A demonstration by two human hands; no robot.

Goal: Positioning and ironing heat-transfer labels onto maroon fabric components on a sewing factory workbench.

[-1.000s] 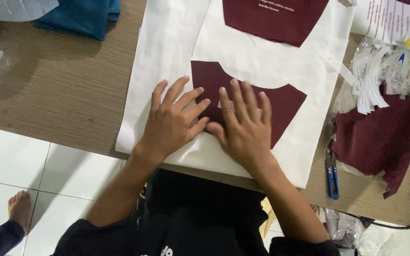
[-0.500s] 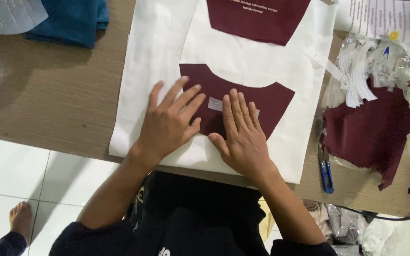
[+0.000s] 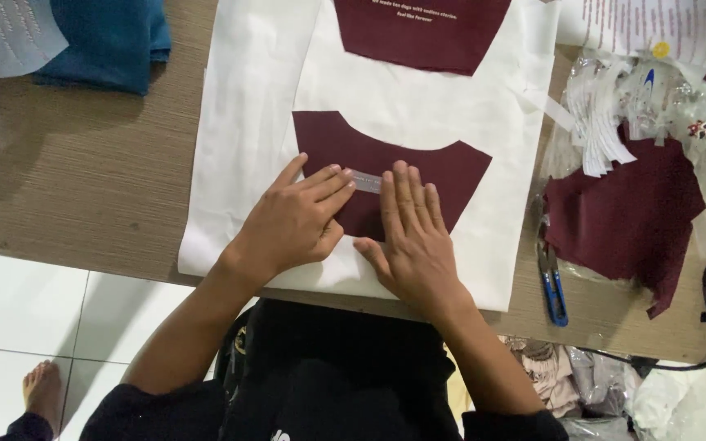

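1. Pressing down at frame centre, I have the left hand [image 3: 292, 222] and the right hand [image 3: 413, 237] flat, fingers spread and gripping nothing.
2. Both hold a small grey label [image 3: 364, 181] against the maroon fabric piece [image 3: 386, 167], which lies on white cloth [image 3: 247, 122].
3. Label looks placed; whether it is fixed, I cannot tell.
4. Blue snips [image 3: 554, 286] lie untouched at lower right.

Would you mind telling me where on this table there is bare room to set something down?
Bare wood table lies left of the white cloth, below the blue fabric. A narrow strip runs between the cloth and the blue snips. The right side is crowded with a maroon fabric pile and paper strips.
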